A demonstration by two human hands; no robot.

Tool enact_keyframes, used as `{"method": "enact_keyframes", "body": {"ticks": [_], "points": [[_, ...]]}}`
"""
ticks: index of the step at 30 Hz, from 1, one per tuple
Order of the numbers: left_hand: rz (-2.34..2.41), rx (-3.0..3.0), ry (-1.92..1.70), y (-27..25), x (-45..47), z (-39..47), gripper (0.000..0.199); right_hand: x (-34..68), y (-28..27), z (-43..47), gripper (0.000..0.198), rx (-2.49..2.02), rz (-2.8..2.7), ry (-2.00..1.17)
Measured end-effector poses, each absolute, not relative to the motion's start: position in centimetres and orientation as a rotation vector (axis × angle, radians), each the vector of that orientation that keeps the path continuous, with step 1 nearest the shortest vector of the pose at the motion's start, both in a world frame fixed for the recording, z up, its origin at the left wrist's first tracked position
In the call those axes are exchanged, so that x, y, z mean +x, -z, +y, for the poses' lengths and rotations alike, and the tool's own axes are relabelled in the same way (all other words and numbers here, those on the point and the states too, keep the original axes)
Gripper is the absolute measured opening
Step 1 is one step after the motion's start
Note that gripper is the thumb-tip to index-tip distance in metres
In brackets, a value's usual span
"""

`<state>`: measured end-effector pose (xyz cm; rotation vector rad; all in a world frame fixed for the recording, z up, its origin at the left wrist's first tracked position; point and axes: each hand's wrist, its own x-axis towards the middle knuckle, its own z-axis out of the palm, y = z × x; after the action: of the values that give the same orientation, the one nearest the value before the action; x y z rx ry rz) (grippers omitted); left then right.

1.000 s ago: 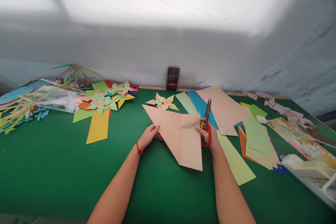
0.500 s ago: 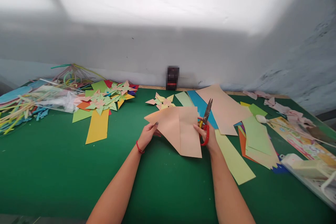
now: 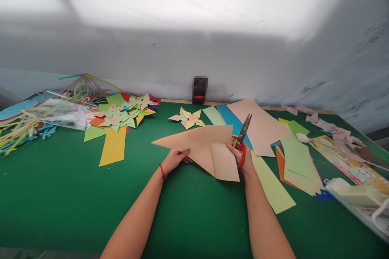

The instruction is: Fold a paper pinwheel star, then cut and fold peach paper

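Note:
Between my hands is a sheet of peach paper, raised above the green tabletop, with a long point at its left and a creased, partly folded section at its right. My left hand is closed on its lower left edge, thumb on top and fingers beneath. At the right edge, my right hand pinches the paper with the thumb while also keeping hold of red-and-yellow-handled scissors. The scissor blades point up and away, apart from the sheet. Part of the right fingers is hidden behind the paper and handles.
Folded paper stars lie behind the sheet, more star shapes at the left. Pipe cleaners are heaped far left. Coloured papers and a pale green strip lie right, near a white tray. A dark object stands by the wall.
The paper's left part has opened out into a longer point. My left hand has shifted right along its lower edge; my right hand, with the scissors, has moved slightly right.

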<state>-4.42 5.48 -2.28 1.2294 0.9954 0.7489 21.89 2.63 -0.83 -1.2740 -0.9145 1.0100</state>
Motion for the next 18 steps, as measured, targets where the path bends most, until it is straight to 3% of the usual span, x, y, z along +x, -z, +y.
{"method": "enact_keyframes", "body": {"ticks": [10,15,18], "points": [[1.077,1.112,-0.840,1.8,-4.0,6.2,0.042,21.8,0.8,3.0,0.048,-1.189,-0.862,-0.992],[1.130,1.171,-0.993,-1.6,-3.7,9.1,0.038,21.4,0.5,3.4,0.033,-1.091,-0.739,-0.989],[1.144,1.180,-1.066,-4.1,-2.9,10.7,0.036,20.9,0.4,3.3,0.036,-1.118,-0.701,-1.011]]}}
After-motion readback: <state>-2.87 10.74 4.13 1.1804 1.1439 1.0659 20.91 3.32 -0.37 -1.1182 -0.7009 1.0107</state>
